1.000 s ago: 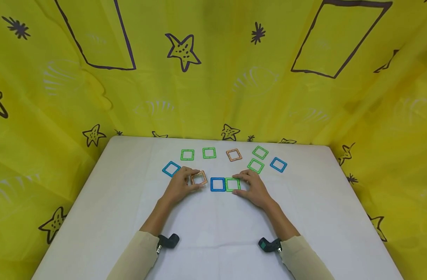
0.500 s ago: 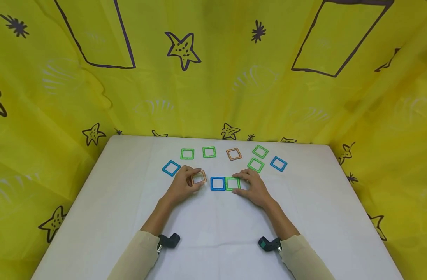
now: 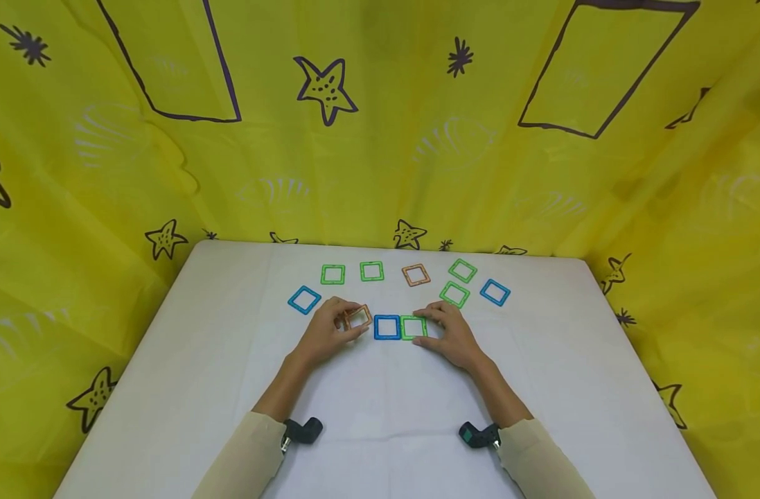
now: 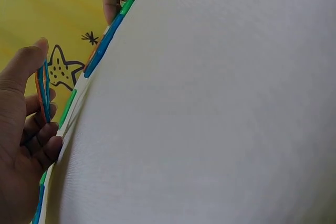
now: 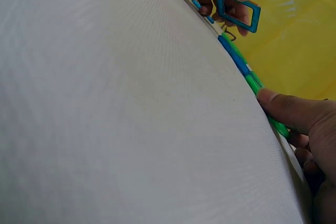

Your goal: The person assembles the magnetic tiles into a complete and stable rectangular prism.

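Square tile, orange from above and blue from below, was pinched between thumb and fingers of the left hand, raised and tilted, near the flat blue square at its right. Blue square lay on the white table, touching the green square. Right hand gripped the latter at near and far edges. Seven other frames, four green, two blue, one orange, lay spread along the far side.
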A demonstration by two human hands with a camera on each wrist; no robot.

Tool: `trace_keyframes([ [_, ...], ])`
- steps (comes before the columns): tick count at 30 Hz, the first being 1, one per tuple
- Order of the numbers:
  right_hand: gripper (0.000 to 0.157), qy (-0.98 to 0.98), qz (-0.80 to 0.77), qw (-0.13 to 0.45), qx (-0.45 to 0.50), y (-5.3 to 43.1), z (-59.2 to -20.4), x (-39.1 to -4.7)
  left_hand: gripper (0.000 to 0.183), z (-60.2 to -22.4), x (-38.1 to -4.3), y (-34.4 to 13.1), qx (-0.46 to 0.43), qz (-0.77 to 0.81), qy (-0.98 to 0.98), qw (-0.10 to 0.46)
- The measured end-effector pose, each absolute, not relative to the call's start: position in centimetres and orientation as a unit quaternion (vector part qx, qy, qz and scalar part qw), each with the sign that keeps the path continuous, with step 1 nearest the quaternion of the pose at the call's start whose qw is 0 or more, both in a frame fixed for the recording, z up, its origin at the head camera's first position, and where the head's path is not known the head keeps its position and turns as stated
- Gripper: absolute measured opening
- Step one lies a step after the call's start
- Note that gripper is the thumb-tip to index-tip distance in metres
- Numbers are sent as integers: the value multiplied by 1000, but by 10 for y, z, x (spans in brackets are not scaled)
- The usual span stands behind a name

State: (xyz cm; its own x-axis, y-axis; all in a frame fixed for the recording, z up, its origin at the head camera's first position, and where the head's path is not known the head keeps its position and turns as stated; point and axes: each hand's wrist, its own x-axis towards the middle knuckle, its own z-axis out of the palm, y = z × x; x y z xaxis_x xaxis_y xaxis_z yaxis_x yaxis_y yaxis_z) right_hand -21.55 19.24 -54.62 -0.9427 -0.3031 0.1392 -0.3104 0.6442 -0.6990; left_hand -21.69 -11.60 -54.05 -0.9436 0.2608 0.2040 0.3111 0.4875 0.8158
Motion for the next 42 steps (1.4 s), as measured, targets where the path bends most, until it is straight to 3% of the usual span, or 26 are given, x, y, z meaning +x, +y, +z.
trace_keyframes([
  [23,49,-903,392,10,175,191,-546,-216,45,-543,-214,-114,-175,-499,-848,39],
  [42,50,-905,388,15,175,192,-548,-217,59,-543,-214,-110,-186,-548,-816,20],
])
